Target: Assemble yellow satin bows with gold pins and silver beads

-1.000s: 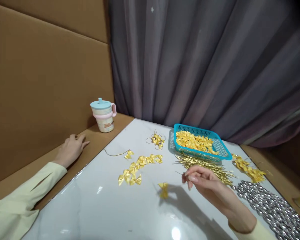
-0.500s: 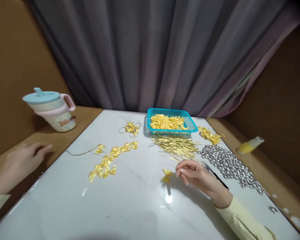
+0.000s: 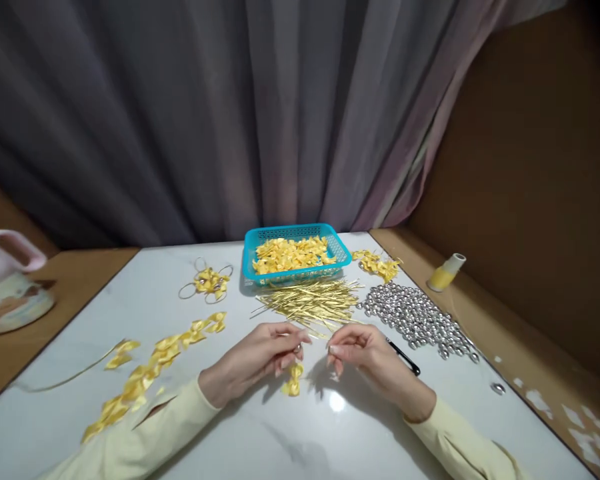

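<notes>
My left hand [image 3: 260, 357] and my right hand [image 3: 365, 350] meet over the middle of the white table [image 3: 260, 433], fingertips pinched toward each other. The left fingers pinch a small silver bead, and a yellow ribbon bow [image 3: 293, 381] hangs just under them. My right hand's fingers are curled in a pinch on a thin gold wire that runs toward the left hand. A pile of gold wire ties [image 3: 310, 301] lies just beyond both hands.
A teal basket [image 3: 250, 240] of yellow bows stands at the back. A row of bows [image 3: 155, 353] lies left, finished bows with loops [image 3: 207, 283] behind. Silver beads [image 3: 415, 317], a black pen [image 3: 405, 357], a yellow bottle [image 3: 445, 273] sit right. A cup [image 3: 7, 283] stands far left.
My left hand has come in from the brown ledge at the left to meet the right hand at the table's middle. The view has swung right, and the bow now hangs below the left fingers.
</notes>
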The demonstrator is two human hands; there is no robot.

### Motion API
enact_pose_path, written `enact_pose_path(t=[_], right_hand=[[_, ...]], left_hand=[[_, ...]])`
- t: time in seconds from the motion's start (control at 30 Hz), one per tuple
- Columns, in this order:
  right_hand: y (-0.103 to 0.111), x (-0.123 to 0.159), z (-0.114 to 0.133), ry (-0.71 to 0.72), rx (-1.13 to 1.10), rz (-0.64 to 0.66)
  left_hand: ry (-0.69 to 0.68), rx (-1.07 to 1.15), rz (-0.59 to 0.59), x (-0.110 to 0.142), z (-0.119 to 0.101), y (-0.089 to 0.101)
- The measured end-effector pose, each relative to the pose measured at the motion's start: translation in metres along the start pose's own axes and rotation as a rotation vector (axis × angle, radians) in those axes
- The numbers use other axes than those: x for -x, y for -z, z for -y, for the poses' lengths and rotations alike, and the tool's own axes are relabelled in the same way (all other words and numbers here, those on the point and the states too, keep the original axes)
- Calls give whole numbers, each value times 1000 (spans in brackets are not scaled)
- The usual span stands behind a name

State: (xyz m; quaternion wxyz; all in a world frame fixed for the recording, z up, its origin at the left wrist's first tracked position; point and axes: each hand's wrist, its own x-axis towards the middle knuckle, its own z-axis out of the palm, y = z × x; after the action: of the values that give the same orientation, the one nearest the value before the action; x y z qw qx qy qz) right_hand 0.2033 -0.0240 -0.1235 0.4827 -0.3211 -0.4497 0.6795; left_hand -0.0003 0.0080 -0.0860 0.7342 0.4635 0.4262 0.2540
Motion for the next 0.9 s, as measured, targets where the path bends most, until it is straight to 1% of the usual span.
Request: enact_pose_path(t=[0.1,0.2,0.33,0.53,0.9], right_hand=[[1,-1,5,27,6,-62],[-2,2,9,37,89,-112],[-5,6,7,40,194,-125],[-5,4,0,117,269,-177],[-8,9,7,160,347,-193]], left_hand=[[35,101,39,-21,-2,-3],[74,188,37,-28,-3,-5],[100,246,19,-27,-2,-8],[78,255,3,-24,-1,-11],[36,191,-7,-23,-1,-11]])
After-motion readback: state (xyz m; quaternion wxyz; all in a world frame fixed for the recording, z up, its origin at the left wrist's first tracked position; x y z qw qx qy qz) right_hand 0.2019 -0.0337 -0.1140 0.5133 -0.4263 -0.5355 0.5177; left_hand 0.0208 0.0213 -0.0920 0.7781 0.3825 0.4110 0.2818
